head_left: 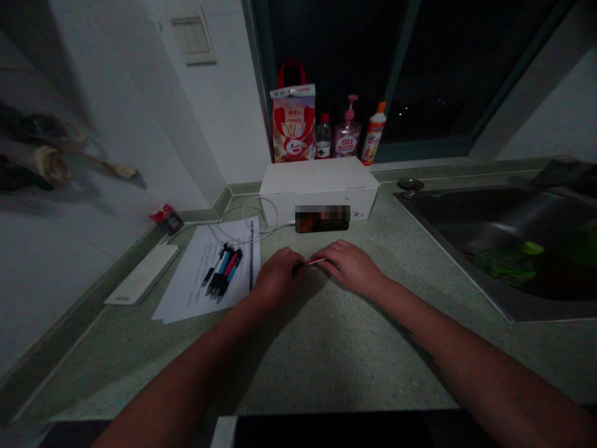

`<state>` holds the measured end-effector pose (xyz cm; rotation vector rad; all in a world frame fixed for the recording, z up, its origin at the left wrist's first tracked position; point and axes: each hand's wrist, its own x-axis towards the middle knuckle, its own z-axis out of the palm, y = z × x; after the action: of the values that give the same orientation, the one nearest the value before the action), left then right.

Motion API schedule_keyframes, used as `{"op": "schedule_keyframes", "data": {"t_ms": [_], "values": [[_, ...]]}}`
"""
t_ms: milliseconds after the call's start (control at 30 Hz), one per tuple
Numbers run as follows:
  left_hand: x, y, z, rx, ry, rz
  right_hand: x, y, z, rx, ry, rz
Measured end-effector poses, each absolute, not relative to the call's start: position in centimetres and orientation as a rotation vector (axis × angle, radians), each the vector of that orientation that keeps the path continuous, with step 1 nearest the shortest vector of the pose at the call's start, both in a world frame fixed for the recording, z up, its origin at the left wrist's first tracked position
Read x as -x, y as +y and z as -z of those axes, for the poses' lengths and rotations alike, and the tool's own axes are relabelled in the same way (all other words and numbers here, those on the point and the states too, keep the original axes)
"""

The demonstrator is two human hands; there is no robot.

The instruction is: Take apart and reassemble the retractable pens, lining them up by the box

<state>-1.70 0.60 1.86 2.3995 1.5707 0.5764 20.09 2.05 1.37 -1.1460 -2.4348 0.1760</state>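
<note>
My left hand (278, 275) and my right hand (349, 267) meet above the speckled green countertop (326, 348). Between them is a slim pen (311, 264) with a dark end and a red-and-white section. My left fingers close around the dark end, and my right fingertips pinch the other end. To the left, several black, blue and red pens (222, 271) lie side by side on white printed sheets (184, 292). A pixel-blurred dark object (321, 218) lies ahead of my hands, in front of a white box (319, 186).
A steel sink (494, 239) with green items in it is set into the counter at right. A thin cable (252, 219) loops beside the box. A pale flat slab (142, 274) and a small red packet (166, 219) lie by the wall. Bottles and a printed bag stand along the window.
</note>
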Motion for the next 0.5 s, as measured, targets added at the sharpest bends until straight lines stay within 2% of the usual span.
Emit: {"op": "schedule_keyframes", "data": {"t_ms": [500], "values": [[2.0,0.5,-2.1,-2.387,1.644,-0.445,-21.1,2.2,-2.1,1.249,-2.489,-0.115]]}}
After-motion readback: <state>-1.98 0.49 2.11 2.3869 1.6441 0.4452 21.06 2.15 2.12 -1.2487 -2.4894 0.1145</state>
